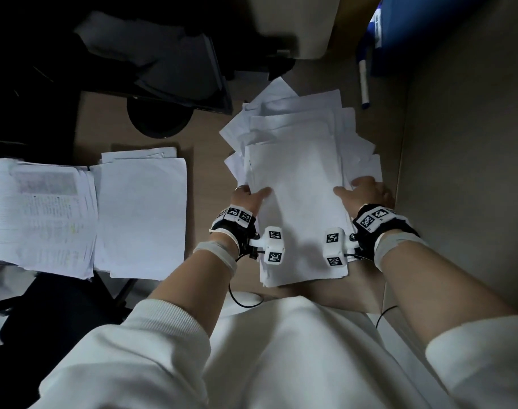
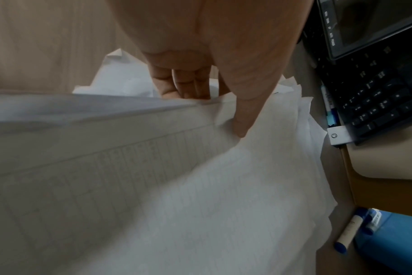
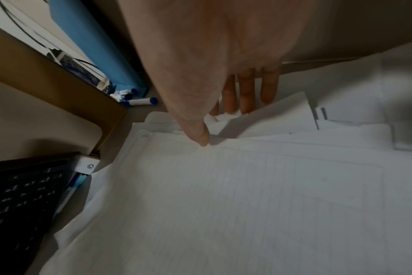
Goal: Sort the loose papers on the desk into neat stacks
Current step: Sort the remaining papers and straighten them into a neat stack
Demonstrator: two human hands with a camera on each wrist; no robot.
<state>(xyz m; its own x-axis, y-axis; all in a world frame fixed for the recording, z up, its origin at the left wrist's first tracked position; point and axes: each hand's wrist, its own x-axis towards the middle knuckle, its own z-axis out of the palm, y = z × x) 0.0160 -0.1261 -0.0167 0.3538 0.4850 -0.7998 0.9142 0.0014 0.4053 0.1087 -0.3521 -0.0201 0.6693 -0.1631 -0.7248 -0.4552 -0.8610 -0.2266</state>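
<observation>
A fanned, uneven pile of white papers (image 1: 299, 178) lies on the wooden desk in front of me. My left hand (image 1: 251, 194) grips the pile's left edge. In the left wrist view its thumb (image 2: 240, 128) lies on the top sheet (image 2: 200, 186) and the fingers (image 2: 183, 83) curl beneath. My right hand (image 1: 355, 190) grips the right edge the same way, with its thumb (image 3: 200, 135) on top of the papers (image 3: 247, 195) and its fingers (image 3: 247, 93) under them. To the left sit a blank-topped stack (image 1: 142, 216) and a printed stack (image 1: 39, 214).
A dark keyboard (image 2: 376, 104) and a black round base (image 1: 160, 116) stand behind the stacks. A blue-capped marker (image 1: 364, 84) lies beside a blue box (image 1: 446, 31) at the back right. A side panel (image 1: 464, 172) closes the desk on the right.
</observation>
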